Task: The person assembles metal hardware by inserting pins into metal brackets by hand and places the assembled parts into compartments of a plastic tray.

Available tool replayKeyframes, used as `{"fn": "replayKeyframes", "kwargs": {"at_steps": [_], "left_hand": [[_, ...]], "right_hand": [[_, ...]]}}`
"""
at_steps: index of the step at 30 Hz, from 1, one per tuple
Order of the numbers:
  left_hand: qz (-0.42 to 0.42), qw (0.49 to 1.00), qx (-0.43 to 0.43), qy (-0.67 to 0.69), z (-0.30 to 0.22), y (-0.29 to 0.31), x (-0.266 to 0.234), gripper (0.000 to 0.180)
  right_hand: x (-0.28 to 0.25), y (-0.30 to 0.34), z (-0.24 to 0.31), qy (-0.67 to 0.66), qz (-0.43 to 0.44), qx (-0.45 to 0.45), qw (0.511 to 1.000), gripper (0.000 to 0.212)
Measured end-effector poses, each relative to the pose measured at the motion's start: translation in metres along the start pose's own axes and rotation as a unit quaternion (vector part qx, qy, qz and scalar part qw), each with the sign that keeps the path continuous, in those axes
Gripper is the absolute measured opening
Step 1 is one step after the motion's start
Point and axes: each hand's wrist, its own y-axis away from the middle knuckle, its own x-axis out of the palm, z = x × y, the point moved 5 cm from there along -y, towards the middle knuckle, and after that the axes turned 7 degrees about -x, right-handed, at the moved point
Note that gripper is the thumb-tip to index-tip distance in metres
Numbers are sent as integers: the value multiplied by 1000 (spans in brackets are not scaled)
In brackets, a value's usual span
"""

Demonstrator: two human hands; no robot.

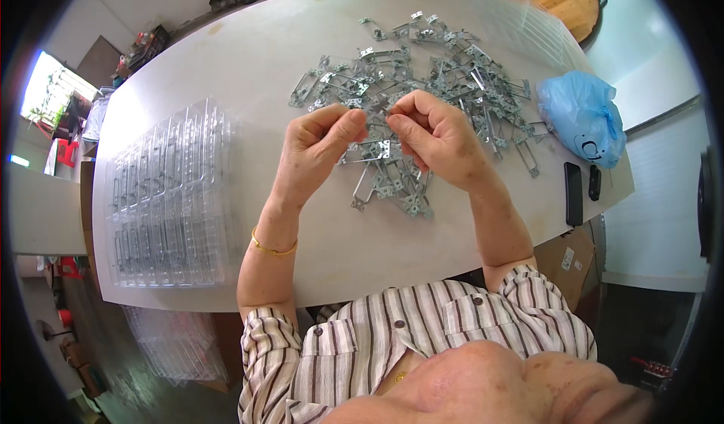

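Both my hands are raised over the near part of a loose pile of silvery metal brackets point(392, 66). My left hand point(320, 146) is closed, thumb pressed against the curled fingers. A short gap away, my right hand point(441, 139) is closed in a pinch, its thumb and index finger turned toward the left hand. Whatever either one holds, if anything, is hidden or too small to name. Just below and between them lie more brackets point(369, 151), narrow strips with small holed end plates. A gold bangle point(274, 252) circles my left wrist.
At the left of the white table point(271, 284) lie clear plastic trays point(170, 198) with metal pieces in their slots. A blue plastic bag point(579, 115), a black phone point(573, 194) and a small black object point(595, 183) sit on the right. More clear trays point(520, 24) lie at the far right.
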Motion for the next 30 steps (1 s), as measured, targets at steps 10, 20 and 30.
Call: {"fn": "replayKeyframes", "kwargs": {"at_steps": [10, 20, 30], "left_hand": [[-57, 994, 33, -84, 2, 0, -4, 24], [-3, 993, 67, -93, -3, 8, 13, 28], [-35, 993, 104, -32, -10, 11, 7, 29]], "right_hand": [[-7, 0, -8, 98, 29, 44, 994, 10], [-3, -6, -1, -16, -41, -126, 991, 17], [-12, -7, -5, -51, -104, -179, 977, 17]]}}
